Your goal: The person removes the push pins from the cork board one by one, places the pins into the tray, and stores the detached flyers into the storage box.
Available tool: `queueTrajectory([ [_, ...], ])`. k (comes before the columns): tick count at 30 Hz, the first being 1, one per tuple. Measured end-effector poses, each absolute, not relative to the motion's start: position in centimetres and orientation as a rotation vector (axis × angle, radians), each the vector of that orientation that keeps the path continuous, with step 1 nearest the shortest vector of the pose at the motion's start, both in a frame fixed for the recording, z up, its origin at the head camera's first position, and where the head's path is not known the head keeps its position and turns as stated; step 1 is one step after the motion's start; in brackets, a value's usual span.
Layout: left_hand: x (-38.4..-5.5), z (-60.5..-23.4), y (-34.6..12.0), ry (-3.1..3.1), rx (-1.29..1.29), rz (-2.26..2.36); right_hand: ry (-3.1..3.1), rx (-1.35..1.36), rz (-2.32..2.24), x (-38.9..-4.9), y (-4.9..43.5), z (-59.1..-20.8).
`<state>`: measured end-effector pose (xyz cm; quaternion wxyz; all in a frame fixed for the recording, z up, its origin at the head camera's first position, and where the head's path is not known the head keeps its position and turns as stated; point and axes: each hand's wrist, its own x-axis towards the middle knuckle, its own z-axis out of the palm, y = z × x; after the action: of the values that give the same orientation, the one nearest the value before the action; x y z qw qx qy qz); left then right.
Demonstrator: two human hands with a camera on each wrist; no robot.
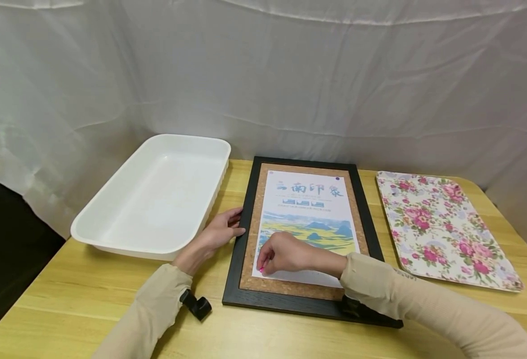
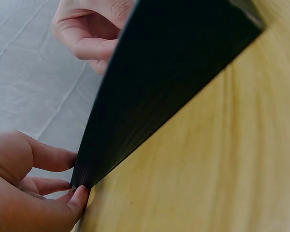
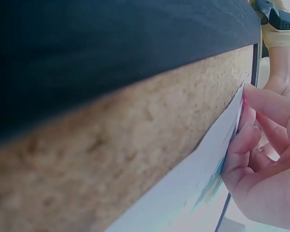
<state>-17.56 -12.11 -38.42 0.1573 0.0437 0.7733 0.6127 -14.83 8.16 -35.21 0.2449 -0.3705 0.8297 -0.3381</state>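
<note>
- The wooden table (image 1: 88, 294) is carrying everything, with a white cloth backdrop (image 1: 290, 75) hanging behind it.
- A white plastic tub (image 1: 155, 194) is sitting at the left of the table, well clear of the right hand but just beside the left one.
- A flowered tray (image 1: 442, 227) is lying flat at the right, apart from both hands.
- The black-framed cork board (image 1: 299, 234) is lying flat between tub and tray, its long axis running away from the person toward the backdrop.
- A printed poster (image 1: 308, 219) is lying on the cork inside the frame, long axis the same way, with a cork border showing all round.
- The left hand (image 1: 218, 232) is resting against the frame's left rail about halfway along, fingers fairly straight and touching the black edge; the left wrist view shows the fingertips (image 2: 63, 159) against the rail's side.
- The right hand (image 1: 285, 254) is reaching across from the right and sitting on the poster's near left corner, fingers curled and pinching the paper edge there; the right wrist view shows the fingertips (image 3: 251, 104) closed on the sheet's border.
- A small pink thing (image 1: 261, 269) is showing at those fingertips; I cannot tell what it is.
- That corner is lying directly under the right hand, nearer to it than to the left, and nothing is standing between.
</note>
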Motion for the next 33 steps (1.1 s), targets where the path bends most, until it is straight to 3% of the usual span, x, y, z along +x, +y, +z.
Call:
queueTrajectory([
  [33,-17.51,-38.58,-12.0,2.218,0.091,1.749,2.267,-0.938,-0.939,-14.96,8.37,-35.35],
])
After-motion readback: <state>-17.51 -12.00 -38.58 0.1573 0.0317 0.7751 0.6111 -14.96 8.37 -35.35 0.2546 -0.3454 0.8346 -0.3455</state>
